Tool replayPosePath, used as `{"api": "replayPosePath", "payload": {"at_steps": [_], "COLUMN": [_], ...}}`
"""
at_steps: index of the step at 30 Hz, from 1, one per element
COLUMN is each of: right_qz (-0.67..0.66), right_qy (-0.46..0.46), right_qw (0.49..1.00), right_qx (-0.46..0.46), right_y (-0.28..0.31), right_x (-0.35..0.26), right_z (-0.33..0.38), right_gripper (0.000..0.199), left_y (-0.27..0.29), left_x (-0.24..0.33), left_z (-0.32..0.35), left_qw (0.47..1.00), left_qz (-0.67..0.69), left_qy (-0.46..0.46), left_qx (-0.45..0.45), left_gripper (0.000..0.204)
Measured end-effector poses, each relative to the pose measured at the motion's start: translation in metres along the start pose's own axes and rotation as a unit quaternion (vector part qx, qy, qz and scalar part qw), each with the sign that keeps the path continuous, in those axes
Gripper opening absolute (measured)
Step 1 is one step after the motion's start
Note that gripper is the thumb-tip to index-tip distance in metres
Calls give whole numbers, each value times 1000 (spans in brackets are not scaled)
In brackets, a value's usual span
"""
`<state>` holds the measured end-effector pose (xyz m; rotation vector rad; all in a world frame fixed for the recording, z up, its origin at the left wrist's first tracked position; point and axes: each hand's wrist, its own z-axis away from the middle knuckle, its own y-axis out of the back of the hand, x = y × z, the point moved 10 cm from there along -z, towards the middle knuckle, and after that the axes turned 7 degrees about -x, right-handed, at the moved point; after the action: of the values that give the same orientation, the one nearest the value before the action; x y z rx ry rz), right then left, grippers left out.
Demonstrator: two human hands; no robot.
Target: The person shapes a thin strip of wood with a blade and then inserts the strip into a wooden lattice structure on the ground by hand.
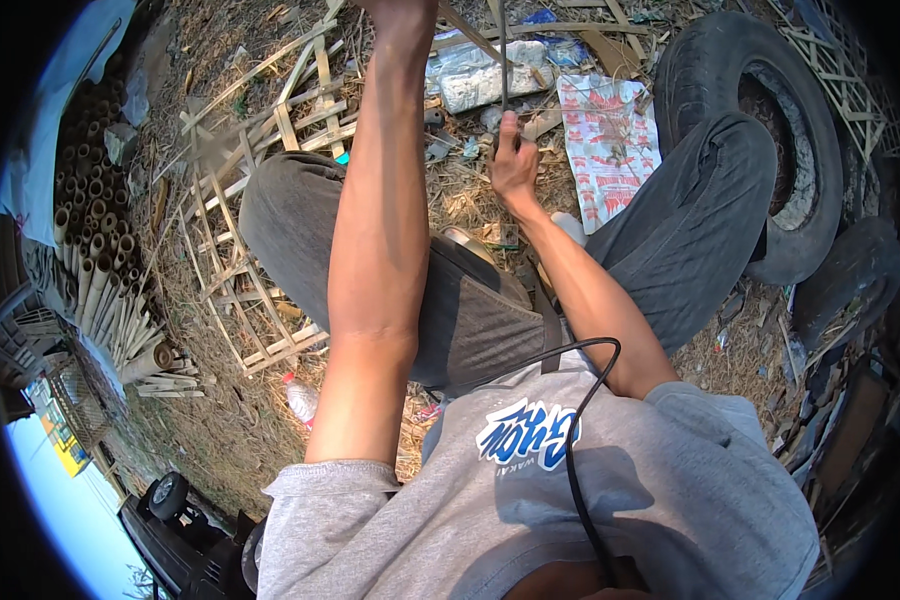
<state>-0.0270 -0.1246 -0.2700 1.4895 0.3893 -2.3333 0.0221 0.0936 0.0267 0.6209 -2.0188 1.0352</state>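
Straw-strewn ground all round, bamboo lattice at ten o'clock; at one, my right hand has its grip wrapped round a long thin tool pointing to twelve. Just short of twelve my left hand runs out of view, grip impossible to tell; best to brace my thumb and keep those fingers clear.

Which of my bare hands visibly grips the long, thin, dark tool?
Your right hand, closed around the tool; your left hand is mostly cut off at the top.
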Motion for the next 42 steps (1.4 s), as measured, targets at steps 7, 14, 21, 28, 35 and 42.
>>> {"api": "replayPosePath", "payload": {"at_steps": [7, 14, 21, 28, 35, 42], "right_qz": [-11, 7, -96, 97, -31, -18], "right_qy": [-161, 38, -215, 66, -206, -179], "right_qw": [985, 998, 972, 991, 978, 983], "right_qx": [65, -48, 19, -63, 28, 43], "right_y": [14, -11, 17, 1, 31, -1], "right_x": [39, -47, 24, -58, 43, 46], "right_z": [-6, -12, -9, -13, -25, -29], "right_gripper": [76, 75, 69, 73, 73, 74], "left_y": [-19, -31, -44, -39, -36, 6], "left_x": [0, -24, -24, -43, -19, -8], "left_z": [13, 8, 18, 17, -2, -7], "left_qw": [999, 912, 931, 877, 973, 999], "left_qz": [14, 271, 131, 317, 83, -29], "left_qy": [19, 172, 123, 249, 39, 19], "left_qx": [-36, -256, -318, -262, -212, -8], "left_gripper": [45, 46, 48, 46, 50, 33]}}
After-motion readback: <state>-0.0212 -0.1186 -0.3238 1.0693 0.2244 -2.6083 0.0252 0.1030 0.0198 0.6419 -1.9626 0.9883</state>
